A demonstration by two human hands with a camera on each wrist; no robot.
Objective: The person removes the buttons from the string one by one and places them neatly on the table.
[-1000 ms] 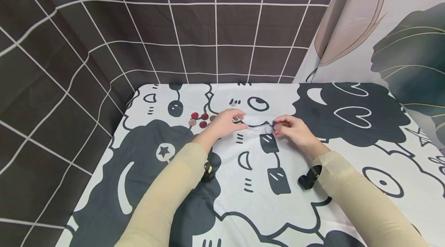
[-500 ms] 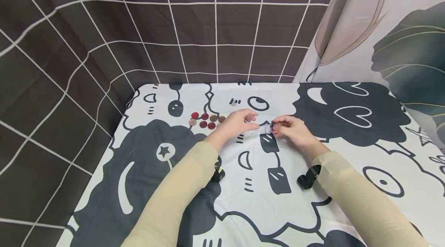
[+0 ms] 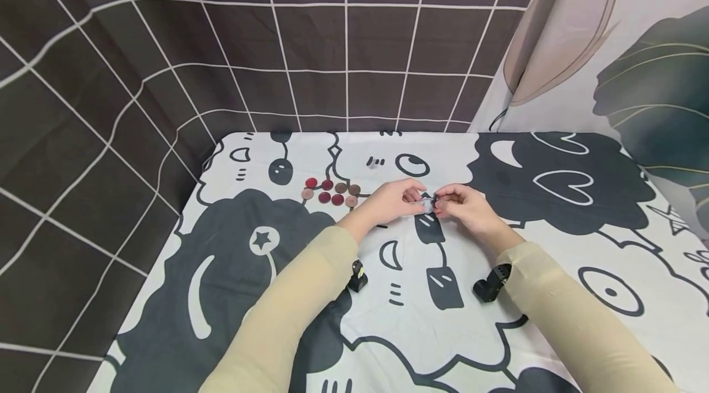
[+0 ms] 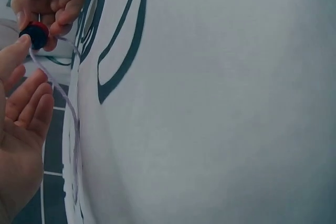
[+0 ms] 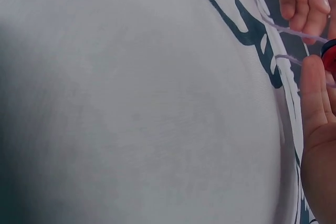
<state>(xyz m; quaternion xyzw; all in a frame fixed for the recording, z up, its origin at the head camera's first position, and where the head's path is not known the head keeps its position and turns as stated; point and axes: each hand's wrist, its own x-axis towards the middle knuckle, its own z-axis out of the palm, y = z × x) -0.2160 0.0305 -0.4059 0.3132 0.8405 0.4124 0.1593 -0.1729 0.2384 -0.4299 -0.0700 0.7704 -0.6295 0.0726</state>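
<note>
My right hand (image 3: 465, 205) pinches a dark, round button (image 4: 32, 36) with a red one stacked against it, above the patterned cloth. In the right wrist view, the red button (image 3: 435, 201) shows a dark rim; most of it lies past the frame's edge. A thin pale-purple cord (image 4: 60, 90) runs from the buttons in a loose loop. Close beside them is my left hand (image 3: 396, 201). Its thumb touches the dark button in the left wrist view, while its other fingers are loosely bent and apart from it. The holes in the held buttons are hidden.
Several buttons, red, maroon, pink and brown (image 3: 331, 192), lie in two loose rows left of my hands. Beneath is a cloth (image 3: 376, 319) with black-and-white cartoon prints. A dark gridded curtain (image 3: 310, 42) closes the far side and a leaf-patterned one (image 3: 653, 85) the right.
My left hand has moved right, off the stretch of cord, up to the buttons that my right hand holds. The right hand has stayed in place. More loose buttons are uncovered.
</note>
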